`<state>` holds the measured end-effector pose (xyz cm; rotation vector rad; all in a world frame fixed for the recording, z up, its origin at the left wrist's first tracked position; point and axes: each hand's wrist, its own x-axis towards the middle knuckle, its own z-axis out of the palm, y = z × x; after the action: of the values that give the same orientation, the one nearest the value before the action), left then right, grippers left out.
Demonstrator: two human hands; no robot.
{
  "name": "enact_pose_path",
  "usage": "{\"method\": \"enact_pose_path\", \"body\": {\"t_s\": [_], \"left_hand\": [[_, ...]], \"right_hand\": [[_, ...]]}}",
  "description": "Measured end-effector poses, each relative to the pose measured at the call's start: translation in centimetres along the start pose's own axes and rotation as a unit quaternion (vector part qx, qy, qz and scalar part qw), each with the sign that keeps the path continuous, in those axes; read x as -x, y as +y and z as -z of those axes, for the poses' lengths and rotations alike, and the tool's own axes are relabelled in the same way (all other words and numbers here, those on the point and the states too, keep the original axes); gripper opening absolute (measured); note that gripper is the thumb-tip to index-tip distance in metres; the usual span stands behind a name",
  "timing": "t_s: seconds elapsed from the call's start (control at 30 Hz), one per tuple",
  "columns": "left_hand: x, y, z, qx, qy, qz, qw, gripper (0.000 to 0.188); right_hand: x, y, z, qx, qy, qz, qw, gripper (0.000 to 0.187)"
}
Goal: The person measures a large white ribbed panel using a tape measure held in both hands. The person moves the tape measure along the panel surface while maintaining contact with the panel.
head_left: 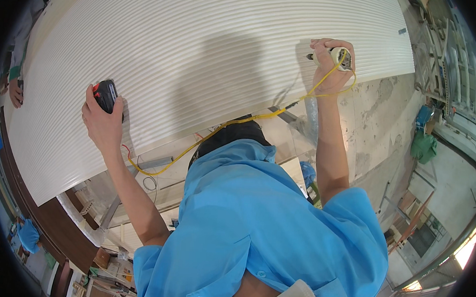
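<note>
A large white ribbed panel [145, 73] lies in front of me. Over its near left part, my left hand [102, 122] is closed around a black block with red trim [105, 95], which looks like a cordless tool's battery; its underside is hidden. Farther right, my right hand [333, 75] grips a pale corded power tool [339, 58] above the panel near its edge. The tool's dark tip [309, 56] points left. From its back, a yellow cord [261, 116] loops past my wrist and runs left along the panel's near edge.
Another person's hand [16, 94], with a green cuff, is at the panel's far left edge. Metal frame bars [111, 212] stand below the panel's near left. Racks of pale lengths [455, 63] and a green bag [424, 146] are at the right, beside worn floor [380, 105].
</note>
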<state>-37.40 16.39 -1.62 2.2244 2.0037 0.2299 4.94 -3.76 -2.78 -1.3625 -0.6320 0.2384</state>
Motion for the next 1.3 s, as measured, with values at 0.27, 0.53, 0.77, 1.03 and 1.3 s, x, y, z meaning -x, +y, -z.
{"method": "enact_pose_path", "body": {"t_s": [0.27, 0.53, 0.77, 1.03, 1.3], "left_hand": [[0.0, 0.2, 0.2, 0.003, -0.003, 0.007, 1.0, 0.085], [-0.1, 0.3, 0.2, 0.002, 0.001, 0.006, 1.0, 0.084], [0.0, 0.4, 0.1, 0.008, 0.0, 0.01, 1.0, 0.085], [-0.1, 0.4, 0.2, 0.012, 0.0, 0.011, 1.0, 0.085], [0.0, 0.4, 0.2, 0.007, 0.002, 0.011, 1.0, 0.085]], "right_hand": [[-0.7, -0.2, 0.5, -0.02, -0.023, 0.025, 0.999, 0.021], [-0.9, 0.7, -1.0, 0.035, -0.013, -0.013, 0.999, 0.02], [-2.0, 0.3, -0.2, -0.067, -0.033, 0.024, 0.997, 0.021], [-1.8, 0.5, -1.0, -0.027, -0.022, -0.012, 0.999, 0.02], [-2.9, 1.2, -1.5, -0.045, -0.026, -0.012, 0.999, 0.021]]}}
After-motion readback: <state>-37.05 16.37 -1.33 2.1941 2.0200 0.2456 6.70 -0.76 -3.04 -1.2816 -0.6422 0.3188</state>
